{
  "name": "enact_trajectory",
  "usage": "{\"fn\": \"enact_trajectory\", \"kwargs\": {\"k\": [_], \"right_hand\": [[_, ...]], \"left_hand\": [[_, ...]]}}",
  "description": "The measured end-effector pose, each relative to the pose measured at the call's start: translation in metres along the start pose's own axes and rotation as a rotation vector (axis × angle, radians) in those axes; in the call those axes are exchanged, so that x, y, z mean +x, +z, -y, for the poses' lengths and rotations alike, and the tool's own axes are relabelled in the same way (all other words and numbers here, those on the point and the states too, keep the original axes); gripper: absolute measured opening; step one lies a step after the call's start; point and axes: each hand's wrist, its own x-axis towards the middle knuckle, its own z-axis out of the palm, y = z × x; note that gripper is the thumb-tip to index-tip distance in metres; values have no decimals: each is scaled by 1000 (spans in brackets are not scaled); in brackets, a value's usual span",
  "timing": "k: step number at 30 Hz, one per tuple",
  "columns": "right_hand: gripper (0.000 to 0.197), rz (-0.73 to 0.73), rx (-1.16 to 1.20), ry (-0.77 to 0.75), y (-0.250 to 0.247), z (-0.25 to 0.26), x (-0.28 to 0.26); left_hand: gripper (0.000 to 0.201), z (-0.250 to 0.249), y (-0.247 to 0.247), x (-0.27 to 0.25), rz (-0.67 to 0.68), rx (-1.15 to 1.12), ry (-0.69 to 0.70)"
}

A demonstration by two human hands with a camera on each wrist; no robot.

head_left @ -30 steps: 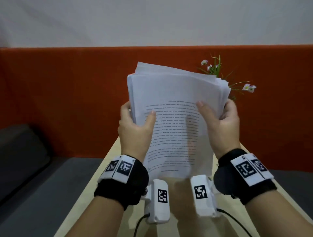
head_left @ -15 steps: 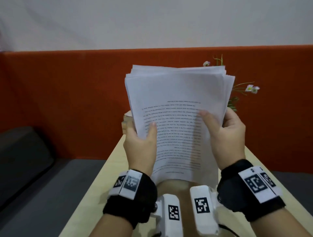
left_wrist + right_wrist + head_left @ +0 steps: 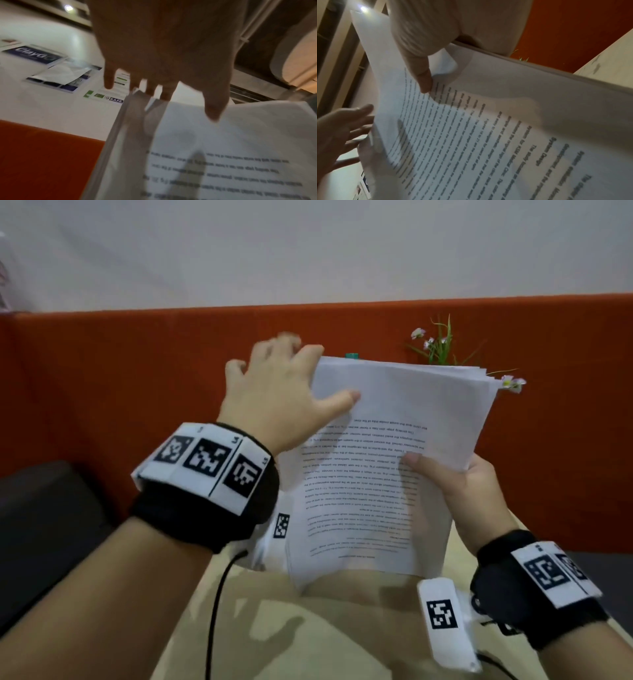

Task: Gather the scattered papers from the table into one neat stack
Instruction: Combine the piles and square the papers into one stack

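A thick stack of white printed papers stands upright above the beige table, its text upside down to me. My right hand grips the stack's right edge, with the thumb on the front page and the other fingers hidden behind. My left hand is up at the stack's top left corner with its fingers spread and straight. Its thumb lies on the front sheet. The sheets' top right corners are slightly fanned. In the right wrist view the left hand touches the papers' left edge.
An orange partition runs behind the table, with a white wall above it. A small flowering plant stands just behind the stack's top right. A dark grey seat lies to the left of the table.
My left hand has let go of the stack's left edge and moved up to its top left corner, fingers spread. The stack has tilted and shifted right, held by the right hand.
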Motion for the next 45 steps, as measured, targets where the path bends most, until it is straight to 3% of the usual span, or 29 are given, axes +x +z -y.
{"fn": "enact_trajectory", "kwargs": {"k": [5, 8, 12, 15, 18, 20, 22, 24, 27, 29, 31, 33, 34, 36, 39, 43, 45], "right_hand": [[27, 6, 25, 7, 2, 1, -1], [22, 16, 23, 1, 2, 2, -1], [19, 37, 21, -6, 1, 1, -1], [19, 36, 3, -11, 0, 0, 0], [14, 52, 17, -12, 3, 1, -1], [11, 35, -10, -23, 3, 2, -2], [14, 29, -37, -18, 3, 4, -2], [16, 42, -12, -1, 2, 5, -2], [15, 53, -62, 1, -1, 8, -4], [16, 49, -150, 1, -8, 10, -6], [42, -5, -234, 22, -25, 9, -5], [73, -36, -244, 73, -43, 6, -4], [79, -22, -201, 102, -47, 5, -3], [76, -19, -43, 122, -45, 3, 0], [79, -130, 61, 22, -30, 4, 6], [36, -240, -59, -145, -18, 1, 4], [30, -257, -187, -152, -15, -9, -3]], "left_hand": [[93, -10, -1, 5, 208, 169, 3], [93, -12, -4, 8, 162, 129, -17], [88, -19, -3, 6, 226, 161, 22], [85, -32, -4, 4, 265, 104, 150], [84, -49, -4, 1, 198, 28, 290], [80, -60, -6, 4, 294, 7, 391], [83, -61, -7, 10, 309, -1, 401], [77, -56, -9, 18, 303, 29, 363], [23, -48, -6, 24, 416, -28, 292], [17, -33, -6, 27, 291, -121, 256], [23, -11, -9, 28, 119, -259, 151], [18, 16, -9, 22, 34, -446, -19], [15, 27, -4, 17, 12, -539, -104], [14, 38, 11, 5, -23, -669, -242], [14, 43, 37, -16, -115, -761, -373], [12, 42, 63, -49, -227, -906, -503], [23, 40, 82, -70, -247, -926, -574]]}}
